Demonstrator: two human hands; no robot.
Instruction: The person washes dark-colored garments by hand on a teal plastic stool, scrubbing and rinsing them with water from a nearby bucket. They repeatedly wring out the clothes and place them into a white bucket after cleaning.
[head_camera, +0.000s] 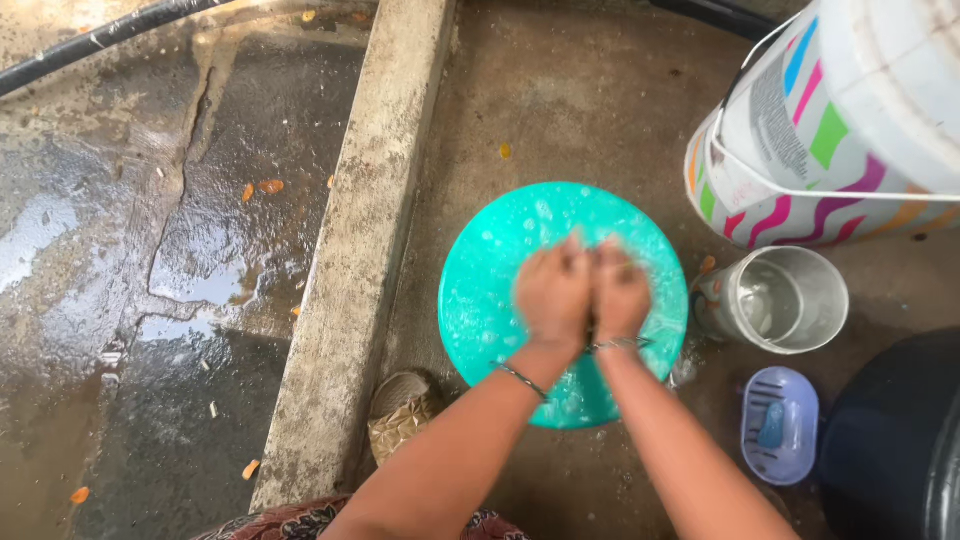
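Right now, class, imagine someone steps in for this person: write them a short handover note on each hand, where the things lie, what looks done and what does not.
Left hand and right hand: pressed together, blurred by motion, over the turquoise basin; whether they grip anything cannot be told.
Things: the basin sits on wet concrete, its surface soapy and wet. A metal cup with water stands to its right, a soap dish with a blue piece below that, and a striped white bucket above.
Done: suds and water are already on the basin.
Left: foam not yet rinsed off.
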